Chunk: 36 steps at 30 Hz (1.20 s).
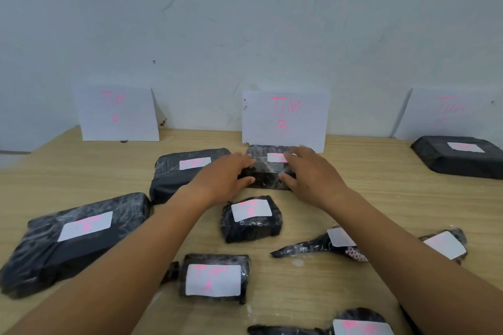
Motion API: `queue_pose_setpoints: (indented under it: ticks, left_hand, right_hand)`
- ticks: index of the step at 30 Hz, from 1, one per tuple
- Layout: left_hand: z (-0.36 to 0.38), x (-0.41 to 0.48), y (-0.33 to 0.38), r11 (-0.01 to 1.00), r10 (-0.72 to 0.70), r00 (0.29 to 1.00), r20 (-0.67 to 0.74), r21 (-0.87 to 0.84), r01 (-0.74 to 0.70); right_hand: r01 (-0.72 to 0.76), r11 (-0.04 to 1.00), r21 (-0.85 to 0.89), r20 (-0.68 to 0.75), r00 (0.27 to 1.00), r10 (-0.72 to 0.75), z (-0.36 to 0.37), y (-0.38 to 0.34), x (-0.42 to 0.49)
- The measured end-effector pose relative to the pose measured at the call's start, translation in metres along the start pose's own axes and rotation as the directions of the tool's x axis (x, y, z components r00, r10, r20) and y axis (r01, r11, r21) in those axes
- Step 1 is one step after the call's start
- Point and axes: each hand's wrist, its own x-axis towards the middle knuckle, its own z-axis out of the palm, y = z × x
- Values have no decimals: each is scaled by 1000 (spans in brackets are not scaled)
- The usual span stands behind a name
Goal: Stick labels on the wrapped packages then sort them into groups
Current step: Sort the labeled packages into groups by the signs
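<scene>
- wrapped package (pixel 268 175) — black, clear film over it. It sits on the table (pixel 367 193) at centre frame, right at the foot of the TIM B sign (pixel 284 119).
- left hand (pixel 226 175) clasps the package's left end, fingers over the top edge, thumb on the near face.
- right hand (pixel 313 174) clasps the right end the same way. Its fingers cover the right part of the white label (pixel 275 157); the pink writing there is unreadable.
- hands are apart with the package between them. Forearms come in from the two bottom corners of the frame.
- second package (pixel 174 174) is just left of the held one. Can't tell if they touch, since the left hand overlaps its right edge.
- small package (pixel 250 219), marked B, lies just below the hands, between the forearms.
- large package (pixel 73 242) at lower left, white sticker with a pink mark.
- TIM A package (pixel 215 277) at lower centre.
- long tapered package (pixel 307 247) right of centre. It has a white sticker with no readable writing, and its right end is hidden behind the right forearm.
- side package (pixel 446 245) shows on the far side of that forearm, lower right.
- bottom package (pixel 359 325) is cut by the bottom edge; pink writing, blurred.
- flat package (pixel 460 158) at upper right, well apart from the hands, in front of the third sign (pixel 446 114) — writing too blurred to read.
- TIM A sign (pixel 117 113) at upper left, leaning on the wall (pixel 245 22).
</scene>
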Motion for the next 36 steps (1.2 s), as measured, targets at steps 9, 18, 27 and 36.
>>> queue_pose_setpoints:
  ticks: [9, 18, 27, 36]
  left_hand:
    - [-39, -57, -54, 980, -179, 981, -74, 76, 185]
    - [-48, -63, -99, 966, -243, 970, -23, 80, 244]
    - [-67, -64, -170, 970, -237, 971, 20, 52, 236]
    - [-84, -109, -248, 948, -319, 933, -166, -63, 313]
  right_hand:
    - [143, 986, 90, 111, 982, -153, -3, -87, 28]
    - [220, 955, -201, 182, 966, -184, 12, -127, 55]
    - [202, 973, -109, 254, 952, -169, 23, -170, 93]
    - [325, 945, 45, 169, 929, -328, 58, -240, 121]
